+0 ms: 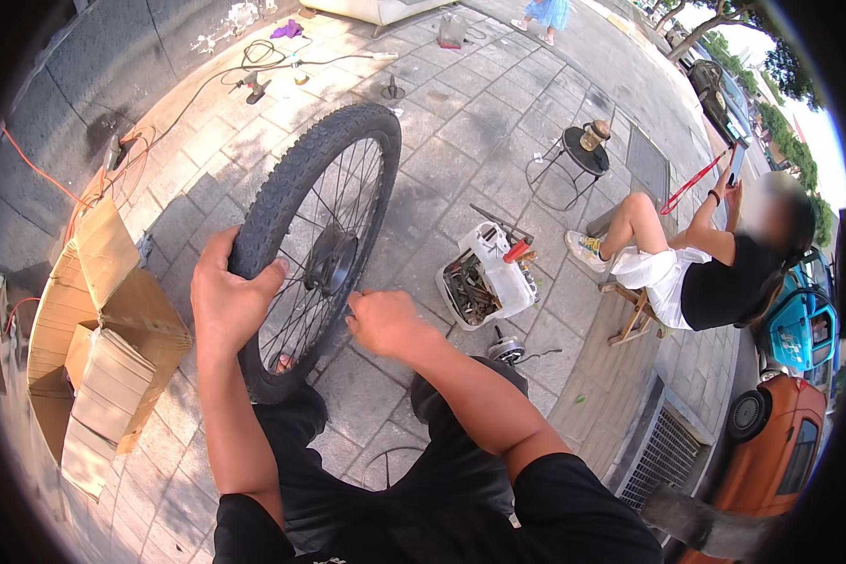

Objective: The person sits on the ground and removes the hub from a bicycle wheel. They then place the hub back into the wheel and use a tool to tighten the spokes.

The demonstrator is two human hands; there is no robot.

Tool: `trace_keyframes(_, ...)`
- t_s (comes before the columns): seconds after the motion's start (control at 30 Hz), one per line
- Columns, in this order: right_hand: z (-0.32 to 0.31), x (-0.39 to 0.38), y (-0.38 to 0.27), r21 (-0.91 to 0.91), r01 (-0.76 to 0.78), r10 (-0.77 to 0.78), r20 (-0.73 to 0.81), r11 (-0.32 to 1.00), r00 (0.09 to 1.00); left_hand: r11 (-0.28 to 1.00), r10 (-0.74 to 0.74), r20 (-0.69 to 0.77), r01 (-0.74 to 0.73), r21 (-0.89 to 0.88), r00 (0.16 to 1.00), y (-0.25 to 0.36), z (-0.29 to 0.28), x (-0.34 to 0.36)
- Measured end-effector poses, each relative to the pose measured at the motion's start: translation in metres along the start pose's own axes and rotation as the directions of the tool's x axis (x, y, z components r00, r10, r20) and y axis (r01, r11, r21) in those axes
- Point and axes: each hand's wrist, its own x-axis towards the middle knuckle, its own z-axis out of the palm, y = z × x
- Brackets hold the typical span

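A bicycle wheel [265,209] with a knobby black tyre stands upright between my knees, tilted slightly. Its dark, wide hub [331,263] and thin spokes show through the rim. My left hand [230,305] is wrapped round the tyre on the near left, thumb over the rim side. On the right side of the wheel, my right hand [385,321] is closed, fingers curled against or just beside the rim; anything inside them is hidden. Right of the wheel, a white plastic box [514,299] holds many metal tools and parts. Beside my right knee lies a metal hub-like part [507,350] with a cable.
An open cardboard box [164,329] stands at the left. A drill [252,88], cables and a purple cloth [288,30] lie farther off. A round black stool [573,141] bears a brown jar. At right, a seated person [724,282] holds a phone; a metal grate [663,456] is nearby.
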Motion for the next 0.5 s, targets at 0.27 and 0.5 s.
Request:
trace_keyframes(0.27,-0.001,-0.001,0.008,-0.033,-0.037,0.040,0.105,0.999,0.994,0.998,-0.030,0.077,0.025,0.060,0.997,0.004,0.010,0.007)
trace_keyframes(0.5,0.006,-0.017,0.001,-0.062,0.097,-0.087,0.143,0.993,0.986,0.998,-0.026,0.068,0.022,0.064,0.997,-0.029,-0.007,0.036)
